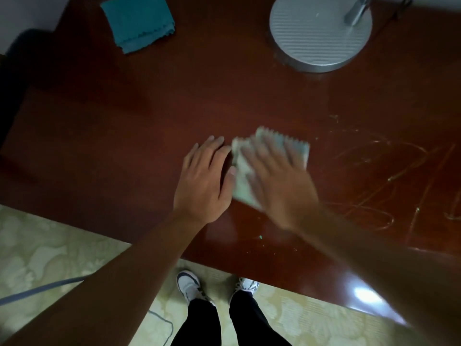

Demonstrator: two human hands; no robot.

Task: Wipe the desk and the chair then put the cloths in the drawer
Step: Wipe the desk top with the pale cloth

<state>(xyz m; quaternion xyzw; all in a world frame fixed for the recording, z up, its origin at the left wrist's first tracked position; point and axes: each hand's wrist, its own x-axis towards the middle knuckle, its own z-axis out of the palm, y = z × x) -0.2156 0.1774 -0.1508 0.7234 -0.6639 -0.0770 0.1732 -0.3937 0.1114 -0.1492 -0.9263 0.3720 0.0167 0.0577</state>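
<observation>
Right hand [277,181], blurry, presses flat fingers on a pale cloth [243,176] on the bench [124,121]; left hand [207,181] lies flat beside it, holding nothing. Teal cloth [137,21] sits far back.

No readable text, label, brand or number shows anywhere.

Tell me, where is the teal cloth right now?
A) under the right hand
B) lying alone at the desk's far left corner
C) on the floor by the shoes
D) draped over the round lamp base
B: the teal cloth lies folded and untouched at the far left of the desk, while the right hand presses a pale cloth.
</observation>
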